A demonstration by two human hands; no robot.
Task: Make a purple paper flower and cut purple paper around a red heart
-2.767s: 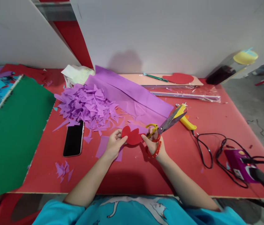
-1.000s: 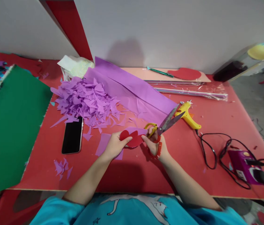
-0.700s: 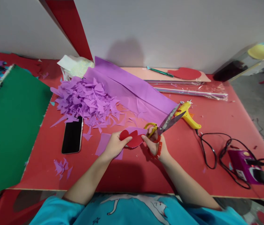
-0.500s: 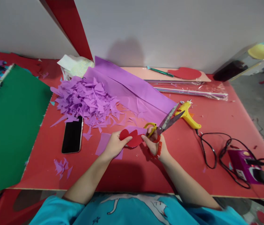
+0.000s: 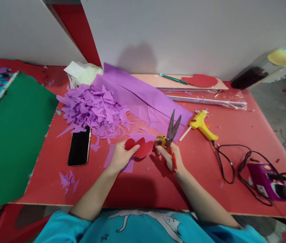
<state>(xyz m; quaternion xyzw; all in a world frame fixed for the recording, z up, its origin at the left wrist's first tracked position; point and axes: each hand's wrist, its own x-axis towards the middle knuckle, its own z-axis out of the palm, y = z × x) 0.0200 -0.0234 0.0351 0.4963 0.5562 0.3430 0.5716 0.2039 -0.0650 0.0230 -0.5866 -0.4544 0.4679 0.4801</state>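
My left hand point(image 5: 119, 156) pinches a red heart-shaped paper template point(image 5: 140, 148) with a purple sheet under it, just above the red table point(image 5: 138, 185). My right hand point(image 5: 172, 157) grips scissors point(image 5: 170, 135) with yellow and red handles. Their blades are slightly apart and point up and away from me, just right of the red shape. Both hands sit close together at the middle of the table.
A pile of purple paper scraps point(image 5: 93, 109) and a large purple sheet point(image 5: 143, 96) lie behind the hands. A black phone point(image 5: 79, 145) lies to the left, beside a green sheet point(image 5: 11, 135). A yellow glue gun point(image 5: 204, 124), black cable point(image 5: 231, 162) and purple device point(image 5: 264, 175) are on the right.
The right hand has turned the scissors from pointing up-right to pointing nearly straight away. The left hand and red shape shifted slightly left.
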